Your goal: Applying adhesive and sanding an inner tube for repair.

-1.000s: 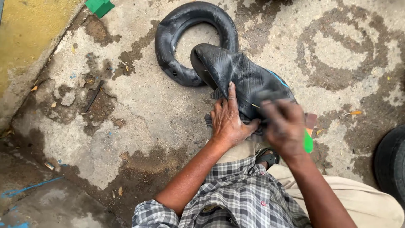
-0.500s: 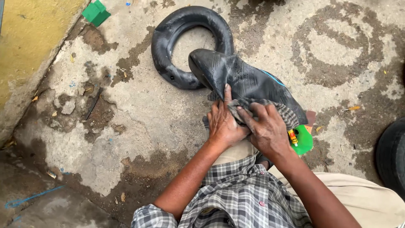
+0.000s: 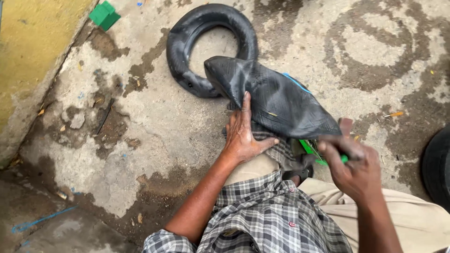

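Since half a second ago the right hand [image 3: 358,171] has lifted off the inner tube [image 3: 276,100] and drawn back toward the person's right, past the fold's lower edge; it is blurred with motion. Its fingers are curled around a small green-handled tool [image 3: 323,157], though what kind of tool it is cannot be told. The left hand [image 3: 243,133] has not shifted: it lies flat, fingers straight and close together with the thumb spread, pressing the near edge of the flattened black rubber down over a checked cloth [image 3: 276,150] on the person's knee.

That folded part of the tube lies just in front of the person, on the concrete floor [image 3: 154,117] and partly on the knee, while its still-rounded loop [image 3: 187,51] rests farther out, toward the top of the floor patch.

Judged from this, the step in hand is working the surface of the pinned-down section with the tool, one hand steadying and the other stroking. A next stroke would call for the left hand to keep the rubber taut and flat, and for the tool to come back onto the same spot without catching the fingers beside it.

Farther off, a green block [image 3: 104,14] sits near the yellow wall [image 3: 33,51] at the floor's upper left corner, and a dark tyre edge [image 3: 438,164] shows at the right edge.
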